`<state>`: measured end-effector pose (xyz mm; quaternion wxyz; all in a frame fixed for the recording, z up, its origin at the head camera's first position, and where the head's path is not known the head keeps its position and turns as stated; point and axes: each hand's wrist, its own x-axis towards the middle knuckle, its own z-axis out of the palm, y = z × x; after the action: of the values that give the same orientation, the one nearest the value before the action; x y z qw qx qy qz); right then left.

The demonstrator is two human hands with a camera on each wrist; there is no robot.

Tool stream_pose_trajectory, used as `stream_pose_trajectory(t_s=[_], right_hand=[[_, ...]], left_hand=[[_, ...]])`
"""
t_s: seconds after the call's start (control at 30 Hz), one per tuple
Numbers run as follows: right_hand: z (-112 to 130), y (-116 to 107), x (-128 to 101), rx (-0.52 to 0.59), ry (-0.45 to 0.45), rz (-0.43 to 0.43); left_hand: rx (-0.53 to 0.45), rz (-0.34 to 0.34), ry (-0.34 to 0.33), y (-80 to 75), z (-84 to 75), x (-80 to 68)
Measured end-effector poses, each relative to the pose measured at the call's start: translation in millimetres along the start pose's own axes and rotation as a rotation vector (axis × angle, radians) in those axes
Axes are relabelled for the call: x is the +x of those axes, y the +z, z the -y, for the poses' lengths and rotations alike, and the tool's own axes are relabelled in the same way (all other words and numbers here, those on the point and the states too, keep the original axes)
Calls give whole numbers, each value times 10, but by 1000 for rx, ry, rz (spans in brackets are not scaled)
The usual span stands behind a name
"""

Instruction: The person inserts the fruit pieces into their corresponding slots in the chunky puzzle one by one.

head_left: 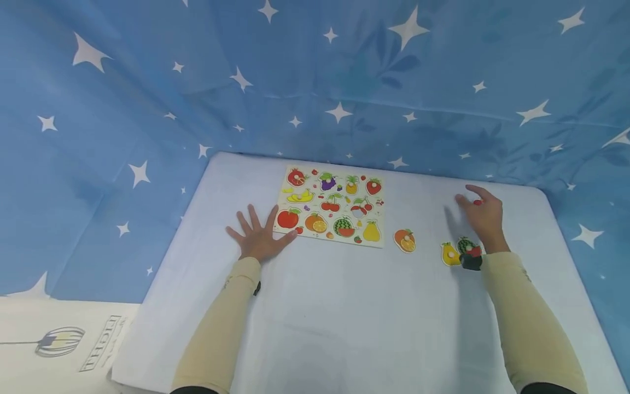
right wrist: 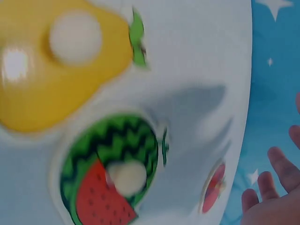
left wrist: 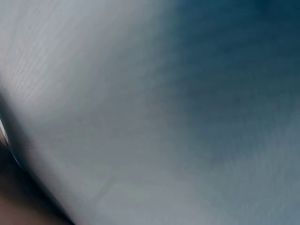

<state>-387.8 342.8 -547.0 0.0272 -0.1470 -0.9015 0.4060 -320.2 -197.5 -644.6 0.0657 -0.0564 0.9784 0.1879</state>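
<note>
Blue star-printed cloth hangs behind and beside a white-covered table (head_left: 344,317). From my remote station I note a fruit puzzle board (head_left: 331,206) lying flat toward the far edge, most of its recesses showing fruit pictures; which are filled I cannot tell. The left hand (head_left: 258,235) lies flat on the table, fingers spread wide, thumb tip at the board's near left corner. The right hand (head_left: 483,212) hovers loosely open to the right of the board, a small red piece (head_left: 477,202) at its fingertips. Three pieces lie loose outside the board: an orange piece (head_left: 404,240), a pear piece (right wrist: 61,65) and a watermelon piece (right wrist: 110,171), the last two touching, just beside the right wrist.
</note>
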Motion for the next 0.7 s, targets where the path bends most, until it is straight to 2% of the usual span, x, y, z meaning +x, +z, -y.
stream_pose_trajectory(t_s=[0.13, 0.33, 0.53, 0.7], right_hand=[[-86, -114, 56, -18, 43, 3], [-227, -224, 138, -57, 110, 48], [-430, -291, 165, -95, 160, 79], [-566, -308, 173, -132, 190, 98]], left_hand=[[15, 18, -9, -22, -26, -16], [2, 3, -12, -82, -76, -19], [38, 5, -15, -31, -58, 6], [17, -4, -11, 4, -32, 12]])
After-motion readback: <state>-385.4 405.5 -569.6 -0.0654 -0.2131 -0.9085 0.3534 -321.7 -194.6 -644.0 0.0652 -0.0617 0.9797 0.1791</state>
